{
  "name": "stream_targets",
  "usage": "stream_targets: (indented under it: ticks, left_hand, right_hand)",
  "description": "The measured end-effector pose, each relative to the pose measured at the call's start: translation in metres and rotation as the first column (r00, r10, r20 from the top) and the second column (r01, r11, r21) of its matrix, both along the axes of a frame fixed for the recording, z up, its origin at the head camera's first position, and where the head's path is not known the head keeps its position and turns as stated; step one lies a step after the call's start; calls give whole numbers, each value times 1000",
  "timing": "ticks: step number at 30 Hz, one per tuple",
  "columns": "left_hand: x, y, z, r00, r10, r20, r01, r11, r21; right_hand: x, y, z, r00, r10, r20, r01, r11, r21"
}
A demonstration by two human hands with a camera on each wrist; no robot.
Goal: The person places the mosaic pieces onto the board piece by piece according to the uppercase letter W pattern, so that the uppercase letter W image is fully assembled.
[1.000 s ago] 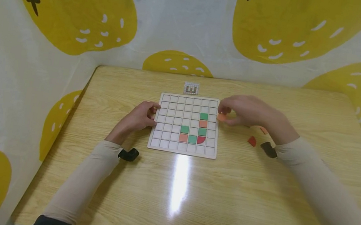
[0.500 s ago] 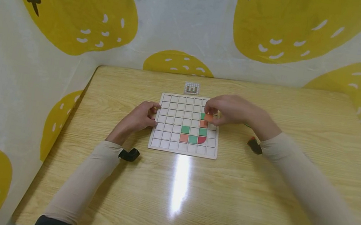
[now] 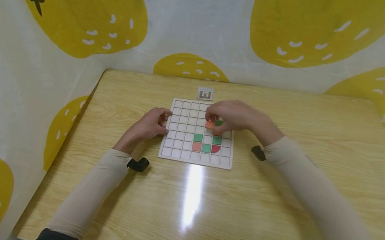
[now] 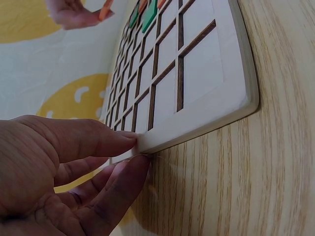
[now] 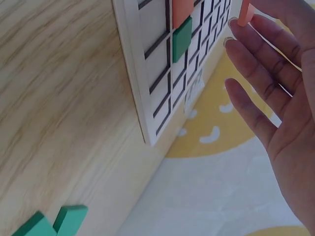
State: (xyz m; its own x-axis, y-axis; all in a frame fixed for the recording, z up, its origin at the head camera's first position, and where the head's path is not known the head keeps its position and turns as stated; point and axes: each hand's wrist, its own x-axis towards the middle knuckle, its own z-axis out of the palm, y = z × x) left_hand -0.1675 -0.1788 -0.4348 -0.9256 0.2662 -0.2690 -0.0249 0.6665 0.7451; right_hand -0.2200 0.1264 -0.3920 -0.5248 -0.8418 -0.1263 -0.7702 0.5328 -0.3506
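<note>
In the head view, the pale grid board (image 3: pixel 182 126) lies flat on the table. My left hand (image 3: pixel 148 125) rests at its left side, with thumb and fingertips holding the edge, closely seen in the left wrist view. Over the board's upper right part, my right hand (image 3: pixel 235 114) pinches an orange square tile (image 3: pixel 209 124) by its edges. Below it, cells hold a green tile (image 3: pixel 198 138), a lower orange tile (image 3: pixel 196 147) and a red rounded tile (image 3: pixel 216 149). My right fingers partly cover the tiles in the right column.
A small pattern card (image 3: pixel 205 93) lies just beyond the board's far edge. Loose green pieces (image 5: pixel 71 219) lie on the tabletop in the right wrist view. A light glare (image 3: pixel 191 196) shows on the wood. Fruit-printed sheeting (image 3: pixel 196 21) hangs behind the table.
My right hand has carried the orange tile leftward, from beside the board's right edge to over its cells. My left hand has stayed at the left edge.
</note>
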Motion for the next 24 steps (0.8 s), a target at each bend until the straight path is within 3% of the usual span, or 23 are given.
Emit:
stream_targets:
  ticks: [14,24]
  left_hand:
    - [1,1,2,1000,0,4,0,1000,-2]
    - [1,0,1,1000,-15,-1,15,1000,-10]
  right_hand:
    - [-6,-19,-14,999,32,3,-32,999,12]
    - [-7,-32,-23,997,59,-46,-56,997,59]
